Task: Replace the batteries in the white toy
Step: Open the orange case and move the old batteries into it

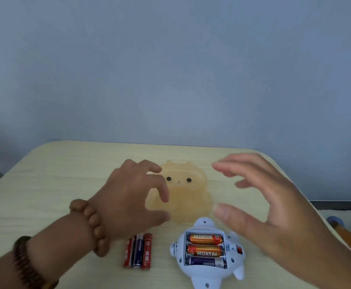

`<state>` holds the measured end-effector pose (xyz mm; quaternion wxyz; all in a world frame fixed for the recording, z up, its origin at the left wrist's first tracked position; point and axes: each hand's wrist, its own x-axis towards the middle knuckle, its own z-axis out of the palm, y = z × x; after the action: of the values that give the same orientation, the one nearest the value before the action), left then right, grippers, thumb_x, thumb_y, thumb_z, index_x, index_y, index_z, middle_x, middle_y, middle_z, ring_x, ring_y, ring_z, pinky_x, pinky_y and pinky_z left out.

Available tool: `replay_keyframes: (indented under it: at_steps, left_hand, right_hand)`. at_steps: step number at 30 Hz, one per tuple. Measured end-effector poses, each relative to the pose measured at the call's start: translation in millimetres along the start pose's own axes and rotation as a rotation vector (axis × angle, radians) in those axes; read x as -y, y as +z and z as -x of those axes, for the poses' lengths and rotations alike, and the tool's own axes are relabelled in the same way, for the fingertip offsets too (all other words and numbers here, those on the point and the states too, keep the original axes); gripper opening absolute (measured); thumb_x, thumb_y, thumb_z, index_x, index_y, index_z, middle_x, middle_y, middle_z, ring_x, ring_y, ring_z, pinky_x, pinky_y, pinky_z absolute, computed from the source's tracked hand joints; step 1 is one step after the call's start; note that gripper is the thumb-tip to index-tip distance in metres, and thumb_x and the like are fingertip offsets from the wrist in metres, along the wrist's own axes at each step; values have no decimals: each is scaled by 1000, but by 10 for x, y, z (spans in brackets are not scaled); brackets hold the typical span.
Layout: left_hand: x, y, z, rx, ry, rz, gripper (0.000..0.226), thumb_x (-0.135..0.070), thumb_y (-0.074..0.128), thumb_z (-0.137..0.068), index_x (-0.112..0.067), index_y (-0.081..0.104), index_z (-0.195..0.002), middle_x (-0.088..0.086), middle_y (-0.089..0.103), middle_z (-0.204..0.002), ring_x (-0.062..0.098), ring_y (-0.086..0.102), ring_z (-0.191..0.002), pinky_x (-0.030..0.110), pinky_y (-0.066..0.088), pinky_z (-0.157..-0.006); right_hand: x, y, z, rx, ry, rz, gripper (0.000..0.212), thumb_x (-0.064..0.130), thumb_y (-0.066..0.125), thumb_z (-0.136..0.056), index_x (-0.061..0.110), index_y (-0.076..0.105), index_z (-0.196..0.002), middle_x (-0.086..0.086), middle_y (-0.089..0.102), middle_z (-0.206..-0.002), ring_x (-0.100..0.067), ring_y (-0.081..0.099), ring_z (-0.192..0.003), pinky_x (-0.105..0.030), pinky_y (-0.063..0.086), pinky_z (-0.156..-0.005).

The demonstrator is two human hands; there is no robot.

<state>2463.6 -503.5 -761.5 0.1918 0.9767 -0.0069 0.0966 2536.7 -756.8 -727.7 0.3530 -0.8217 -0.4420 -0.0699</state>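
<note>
A translucent amber cat-shaped figure (188,192) with two black dot eyes is laid flat on the pale wood-grain worktop (45,184), which is backed by a plain blue-grey wall (170,69). Blue and orange objects (343,230), partly cut off, are seen beyond the worktop's right edge.

Glossy white plastic toy (208,255), translucent rubbery cat figure (183,190), matt pale wood-grain table (55,184), shiny foil-wrapped batteries (138,253).
</note>
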Motion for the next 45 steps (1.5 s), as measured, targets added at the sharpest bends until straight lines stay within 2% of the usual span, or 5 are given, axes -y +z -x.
replay_keyframes:
  at_steps: [6, 9, 14, 19, 45]
  left_hand:
    - [-516, -63, 102, -89, 95, 156, 21, -59, 59, -76, -42, 58, -88, -26, 58, -91, -2, 55, -90, 13, 38, -67]
    - [-671, 116, 166, -31, 142, 178, 25, -60, 58, -80, -44, 55, -99, -26, 54, -97, -4, 50, -96, 15, 42, -73]
    - [-691, 263, 146, -47, 105, 201, 16, -47, 61, -81, -41, 55, -95, -22, 55, -96, -2, 51, -94, 16, 44, -73]
    - [-756, 327, 101, -46, 73, 240, 13, -41, 68, -78, -35, 60, -87, -18, 56, -90, -2, 49, -87, 13, 36, -65]
    - [-1078, 448, -15, -54, -238, 424, 17, -40, 54, -59, -28, 53, -70, -12, 55, -82, 7, 51, -83, 23, 39, -71]
  right_hand:
    - [-299, 310, 604, 365, 183, -240, 52, 62, 81, -71, 59, 54, -116, 31, 52, -132, 13, 43, -134, -15, 38, -109]
    - [-270, 323, 630, 222, 197, -147, 76, 60, 87, -64, 63, 51, -131, 30, 53, -137, 13, 55, -122, -2, 42, -95]
    - [-270, 301, 614, 190, 320, -226, 62, 23, 84, -66, 50, 65, -118, 8, 74, -111, -12, 75, -93, -29, 59, -84]
    - [-256, 332, 424, 394, 512, -352, 46, 21, 82, -84, 51, 67, -114, 8, 68, -135, -7, 65, -118, -35, 49, -107]
    - [-192, 313, 591, 216, 417, -632, 56, 25, 94, -65, 43, 72, -113, 2, 77, -115, -12, 75, -107, -26, 59, -87]
